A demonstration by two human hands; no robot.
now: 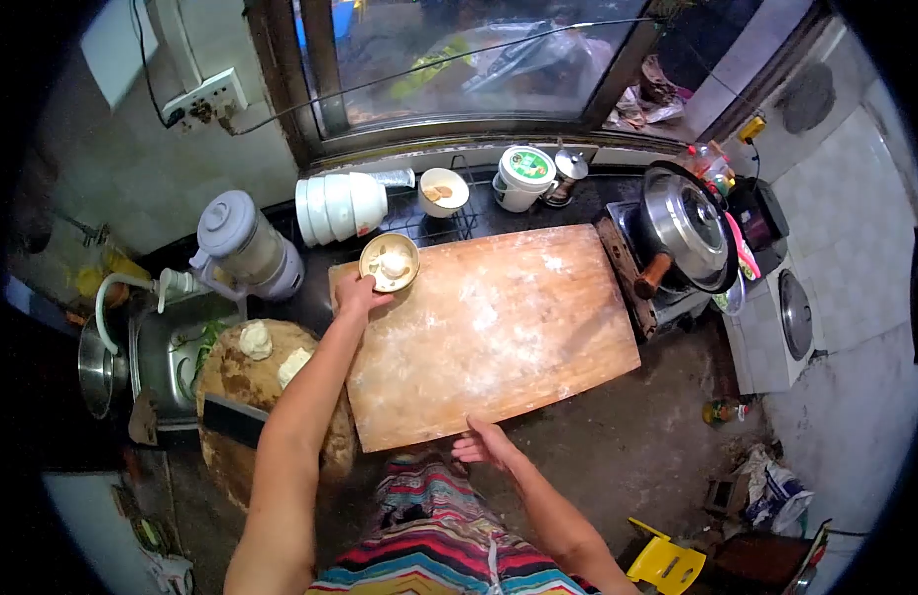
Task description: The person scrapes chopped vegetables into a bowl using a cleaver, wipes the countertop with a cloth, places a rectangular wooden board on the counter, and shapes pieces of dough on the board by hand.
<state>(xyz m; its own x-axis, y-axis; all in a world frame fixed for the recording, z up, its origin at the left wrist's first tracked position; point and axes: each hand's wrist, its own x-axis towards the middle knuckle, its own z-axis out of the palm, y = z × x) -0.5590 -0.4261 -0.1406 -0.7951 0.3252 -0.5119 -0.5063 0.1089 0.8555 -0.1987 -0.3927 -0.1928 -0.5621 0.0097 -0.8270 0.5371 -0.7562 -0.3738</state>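
A wooden board [499, 327] dusted with white flour lies on the counter in front of me. At its far left corner stands a small bowl [407, 282] with something whitish inside. My left hand [358, 297] reaches across and grips the near rim of that bowl, its fingertips partly hidden. Down at the board's front edge is my right hand [487, 443], fingers stretched out and the thumb at the edge, holding nothing. Left of the board, a round chopping block [221, 397] carries two pale dough lumps [255, 340] and a cleaver [235, 420]; my left forearm partly covers the block.
A blender [243, 238], stacked white bowls [342, 205], a cup-like bowl [443, 192] and a lidded white tub [524, 178] line the back. A lidded pot [682, 223] sits on the stove at right. The sink [162, 347] is at left, a yellow chair [667, 565] below right.
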